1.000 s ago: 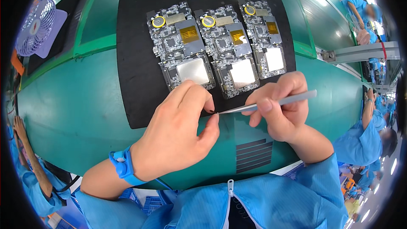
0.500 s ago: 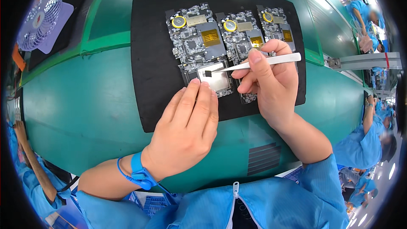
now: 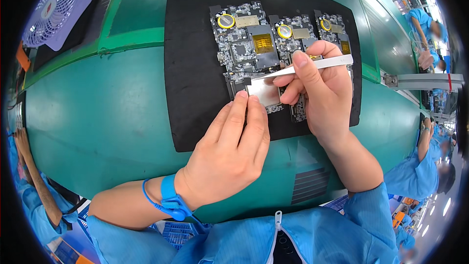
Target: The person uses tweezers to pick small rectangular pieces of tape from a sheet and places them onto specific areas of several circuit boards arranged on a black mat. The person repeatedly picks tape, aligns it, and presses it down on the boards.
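Note:
My right hand (image 3: 325,88) pinches white-silver tweezers (image 3: 312,65) that point left. At their tips is a small black square piece (image 3: 247,81), over the upper left corner of a silver metal plate (image 3: 264,92) on the left circuit board (image 3: 239,51). Whether the piece touches the board, I cannot tell. My left hand (image 3: 229,142) has its fingers stretched out, fingertips resting at the plate's near left edge. A blue wrist strap (image 3: 169,193) circles my left wrist. My right hand partly covers the middle board (image 3: 293,27) and the right board (image 3: 337,19).
The boards lie on a black mat (image 3: 195,78) on a green bench (image 3: 97,112). A purple fan (image 3: 51,10) stands at the far left. Co-workers in blue sit along both sides, and a grey metal arm (image 3: 425,81) juts in from the right.
My right hand has brought the black piece leftward, from over the silver plate to its upper left corner. My left fingers stay by the plate. The whole view has shifted slightly.

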`<state>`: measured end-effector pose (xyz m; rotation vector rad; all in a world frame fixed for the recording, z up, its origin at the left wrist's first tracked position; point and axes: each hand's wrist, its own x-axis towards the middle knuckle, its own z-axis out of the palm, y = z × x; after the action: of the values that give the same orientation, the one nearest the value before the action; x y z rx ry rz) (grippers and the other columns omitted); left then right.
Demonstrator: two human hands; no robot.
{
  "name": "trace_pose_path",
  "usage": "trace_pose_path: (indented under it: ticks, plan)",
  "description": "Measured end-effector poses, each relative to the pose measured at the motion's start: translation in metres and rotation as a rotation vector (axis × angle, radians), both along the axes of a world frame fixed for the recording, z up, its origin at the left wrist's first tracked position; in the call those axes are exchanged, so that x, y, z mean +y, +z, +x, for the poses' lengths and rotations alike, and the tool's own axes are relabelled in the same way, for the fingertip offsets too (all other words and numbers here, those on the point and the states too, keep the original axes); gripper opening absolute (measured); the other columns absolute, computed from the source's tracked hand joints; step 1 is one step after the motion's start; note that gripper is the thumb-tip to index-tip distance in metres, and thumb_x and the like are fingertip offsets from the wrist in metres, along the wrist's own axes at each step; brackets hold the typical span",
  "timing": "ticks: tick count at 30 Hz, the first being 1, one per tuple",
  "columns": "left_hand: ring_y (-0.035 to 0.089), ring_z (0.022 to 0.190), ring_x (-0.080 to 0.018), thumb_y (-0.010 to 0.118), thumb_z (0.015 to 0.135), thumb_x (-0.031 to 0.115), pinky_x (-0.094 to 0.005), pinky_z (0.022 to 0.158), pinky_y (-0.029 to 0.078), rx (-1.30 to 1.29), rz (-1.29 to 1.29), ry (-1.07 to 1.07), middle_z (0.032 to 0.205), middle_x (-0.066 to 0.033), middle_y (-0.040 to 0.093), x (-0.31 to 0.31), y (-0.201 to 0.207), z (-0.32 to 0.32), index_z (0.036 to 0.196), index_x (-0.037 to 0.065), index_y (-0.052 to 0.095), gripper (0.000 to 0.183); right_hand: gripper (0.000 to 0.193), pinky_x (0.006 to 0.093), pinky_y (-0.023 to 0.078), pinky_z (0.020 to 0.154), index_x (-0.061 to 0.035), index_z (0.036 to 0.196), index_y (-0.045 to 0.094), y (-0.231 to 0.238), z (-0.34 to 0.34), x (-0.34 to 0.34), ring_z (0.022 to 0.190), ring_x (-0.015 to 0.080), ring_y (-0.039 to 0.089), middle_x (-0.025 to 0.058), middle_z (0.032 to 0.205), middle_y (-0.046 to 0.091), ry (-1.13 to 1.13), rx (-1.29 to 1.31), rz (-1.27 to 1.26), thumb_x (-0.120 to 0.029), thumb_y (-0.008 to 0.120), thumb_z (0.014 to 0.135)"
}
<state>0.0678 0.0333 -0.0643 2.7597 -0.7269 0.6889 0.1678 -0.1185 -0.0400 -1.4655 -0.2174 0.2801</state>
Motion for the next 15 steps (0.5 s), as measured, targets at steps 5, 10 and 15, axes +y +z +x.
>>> trace_pose_path:
  ticks: [5,10,15]
  plan:
    - [0.060,0.101,-0.0350,0.065,0.070,0.007,-0.0393,0.084,0.052,-0.015,0.006,0.001,0.107,-0.0229,0.060,-0.0004,0.0005,0.0000,0.098,-0.010,0.065,0.033,0.025,0.0182,0.047,0.047,-0.0034,0.108,0.039,0.0005,0.0006,0.0015,0.053,0.0100,0.061,0.0117,0.072,0.064,-0.005,0.005,-0.007,-0.018,0.055,0.096]
    - [0.060,0.100,-0.0350,0.064,0.070,0.007,-0.0390,0.084,0.053,-0.028,0.014,0.006,0.106,-0.0231,0.061,-0.0004,-0.0009,-0.0008,0.097,-0.010,0.065,0.032,0.020,0.0186,0.047,0.045,-0.0022,0.108,0.040,0.0010,0.0003,0.0039,0.050,0.0111,0.060,0.0136,0.071,0.065,-0.028,0.004,-0.021,-0.013,0.053,0.096]
    - [0.060,0.100,-0.0352,0.063,0.070,0.008,-0.0388,0.084,0.052,-0.021,0.029,-0.003,0.106,-0.0232,0.061,-0.0004,0.0006,-0.0012,0.097,-0.010,0.065,0.033,0.027,0.0173,0.047,0.048,-0.0032,0.107,0.038,-0.0006,0.0011,0.0013,0.054,0.0089,0.060,0.0111,0.072,0.064,0.006,-0.004,-0.038,-0.020,0.056,0.095]
